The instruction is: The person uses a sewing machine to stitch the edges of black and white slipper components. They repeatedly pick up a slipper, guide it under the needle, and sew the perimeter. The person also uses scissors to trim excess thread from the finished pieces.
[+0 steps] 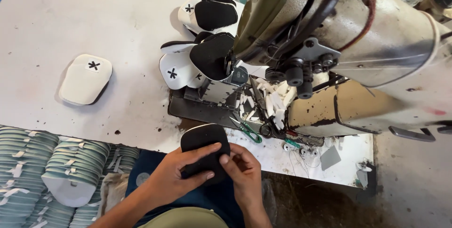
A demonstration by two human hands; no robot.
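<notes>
Hands meeting over a black padded piece (203,139) at the table (94,16) edge: I am pinching it with my left hand (176,174), thumb on top and fingers curled under, while my right hand (245,171) is closing its fingertips (225,158) on the near edge. Just beyond my fingers, green-handled scissors (247,131) are lying by the sewing machine (339,44). Left of my fingers, stacked pale pieces (70,167) are filling the space below the table; whether a bin holds them, I cannot tell.

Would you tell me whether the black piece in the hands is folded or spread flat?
Spread flat: the black piece shows its full rounded outline, pinched at its lower edge by the left hand and right hand.
</notes>
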